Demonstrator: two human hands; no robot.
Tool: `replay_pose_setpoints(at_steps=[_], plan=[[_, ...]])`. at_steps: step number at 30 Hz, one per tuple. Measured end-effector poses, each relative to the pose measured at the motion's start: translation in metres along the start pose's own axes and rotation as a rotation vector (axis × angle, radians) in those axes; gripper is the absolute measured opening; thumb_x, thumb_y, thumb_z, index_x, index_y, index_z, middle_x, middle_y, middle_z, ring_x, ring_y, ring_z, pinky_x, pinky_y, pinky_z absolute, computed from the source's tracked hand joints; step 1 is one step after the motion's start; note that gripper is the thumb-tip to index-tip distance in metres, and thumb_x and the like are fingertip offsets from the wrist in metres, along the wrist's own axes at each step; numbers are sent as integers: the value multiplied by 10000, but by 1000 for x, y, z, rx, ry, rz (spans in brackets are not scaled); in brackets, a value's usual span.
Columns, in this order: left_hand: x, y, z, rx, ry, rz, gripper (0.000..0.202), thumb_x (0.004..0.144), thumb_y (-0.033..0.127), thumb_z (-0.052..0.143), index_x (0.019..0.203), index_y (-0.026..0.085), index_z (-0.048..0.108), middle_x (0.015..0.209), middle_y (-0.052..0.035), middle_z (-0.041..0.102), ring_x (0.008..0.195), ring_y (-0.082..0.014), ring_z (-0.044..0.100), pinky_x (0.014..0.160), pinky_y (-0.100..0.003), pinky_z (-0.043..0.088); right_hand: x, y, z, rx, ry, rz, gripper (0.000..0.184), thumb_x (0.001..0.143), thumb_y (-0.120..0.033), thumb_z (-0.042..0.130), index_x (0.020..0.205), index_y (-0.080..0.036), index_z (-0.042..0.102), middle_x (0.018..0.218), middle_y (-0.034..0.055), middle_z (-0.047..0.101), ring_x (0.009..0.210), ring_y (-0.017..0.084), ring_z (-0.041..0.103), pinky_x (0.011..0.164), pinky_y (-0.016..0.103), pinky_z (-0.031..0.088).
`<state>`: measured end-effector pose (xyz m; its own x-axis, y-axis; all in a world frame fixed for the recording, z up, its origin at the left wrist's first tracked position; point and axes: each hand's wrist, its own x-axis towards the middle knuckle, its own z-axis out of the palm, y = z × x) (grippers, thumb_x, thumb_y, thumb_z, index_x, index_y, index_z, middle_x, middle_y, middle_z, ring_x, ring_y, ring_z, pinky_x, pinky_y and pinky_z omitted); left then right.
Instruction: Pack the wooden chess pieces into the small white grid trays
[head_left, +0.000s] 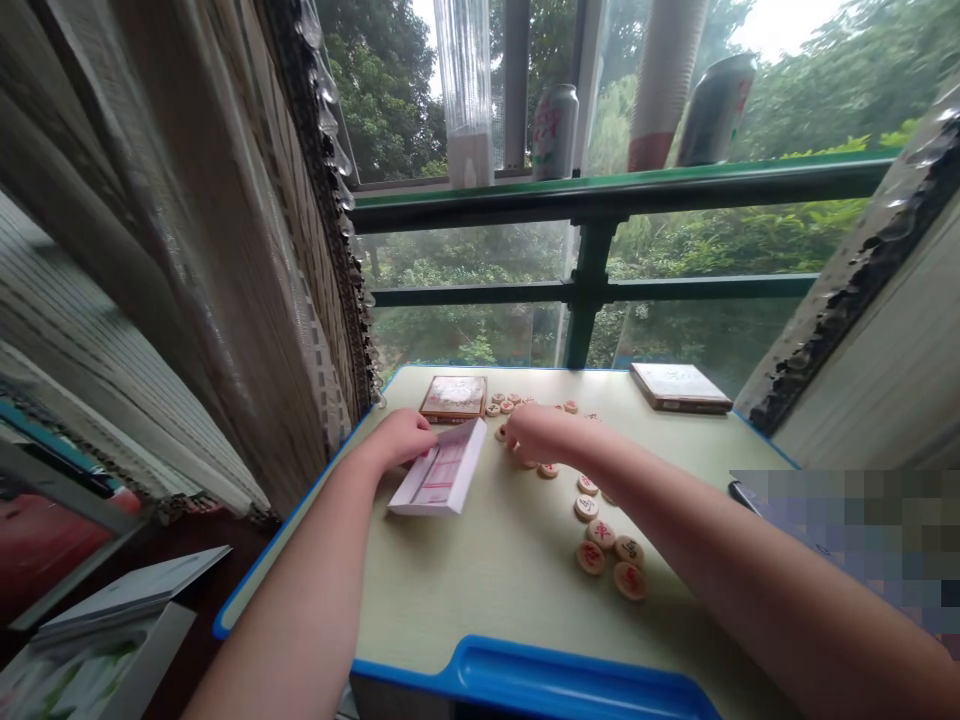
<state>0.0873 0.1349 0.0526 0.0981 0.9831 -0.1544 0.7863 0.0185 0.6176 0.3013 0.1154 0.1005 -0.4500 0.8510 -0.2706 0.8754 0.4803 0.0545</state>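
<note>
My left hand (409,437) grips the far left side of a shallow white box (459,498). The box is tilted, and pink-lined paper shows inside it. Over the far middle of the table, my right hand (536,432) is curled downward, its fingertips closed at a round wooden Chinese chess piece (502,432). The hand and wrist partly cover other pieces around it. Several more Chinese chess pieces (600,533), marked in red or black, lie to the right, some beside my right forearm.
A flat patterned box (454,396) lies at the table's far left, another box (679,386) at the far right. The pale table (450,600) has a blue rim with a tray recess in front. Cans (555,132) and stacked cups stand on the green sill. Curtains hang at both sides.
</note>
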Motion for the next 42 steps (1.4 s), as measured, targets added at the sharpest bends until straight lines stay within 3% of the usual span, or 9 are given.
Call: replay_pose_setpoints(at_steps=[9,13,17,21,24,29,36,40,42], plan=[[-19,10,-4,157,37,41,179,577,221,505,588,152,670,510,-27,615,534,-171,599,501,-235,410,2,10,12,102,152,-8,514,720,-162,596,1228,-239,624,1148,85,668,947,245,637,729,278,483],[-24,8,-4,174,67,59,181,592,216,515,606,144,681,513,-29,617,545,-179,615,483,-228,404,4,13,15,89,110,-45,360,708,-106,577,1014,-226,724,951,62,722,802,210,647,642,256,453],[-27,8,-7,20,-50,-35,262,647,238,533,810,155,721,677,-34,685,548,-170,640,414,-205,355,8,16,18,118,148,-40,255,717,-149,589,923,-208,727,883,65,718,756,199,636,602,246,425],[-21,6,-6,44,177,17,339,747,330,533,996,183,710,865,-53,726,575,-148,634,524,-225,418,15,26,23,193,243,6,240,748,-268,604,955,-188,695,956,75,702,805,198,625,627,246,432],[-12,4,2,157,267,130,356,779,441,525,902,181,735,829,-68,731,691,-178,629,624,-245,421,17,34,24,275,317,24,283,774,-325,584,1011,-186,653,1015,56,685,815,161,614,638,224,440],[-6,3,15,248,152,193,351,767,448,513,671,178,715,635,-35,675,600,-154,559,553,-248,341,9,21,18,454,351,-138,261,707,-264,621,953,-187,656,950,29,683,772,138,597,635,215,430],[-6,9,26,82,53,305,325,728,382,530,597,130,689,507,2,562,535,-120,470,503,-244,282,-11,-32,9,181,231,-224,221,680,-322,639,880,-238,683,866,25,702,707,173,605,545,240,373],[-12,7,11,-134,-264,302,214,656,267,566,725,130,716,640,-1,635,636,-141,540,572,-230,380,-13,-46,14,109,197,-227,256,685,-406,655,880,-244,691,858,41,709,702,195,621,546,251,382],[-18,6,-1,-236,-478,338,364,572,160,588,910,169,721,831,-3,689,779,-165,582,678,-230,434,-12,-48,17,95,187,-215,285,693,-431,652,903,-245,703,867,54,713,720,208,632,560,256,397]])
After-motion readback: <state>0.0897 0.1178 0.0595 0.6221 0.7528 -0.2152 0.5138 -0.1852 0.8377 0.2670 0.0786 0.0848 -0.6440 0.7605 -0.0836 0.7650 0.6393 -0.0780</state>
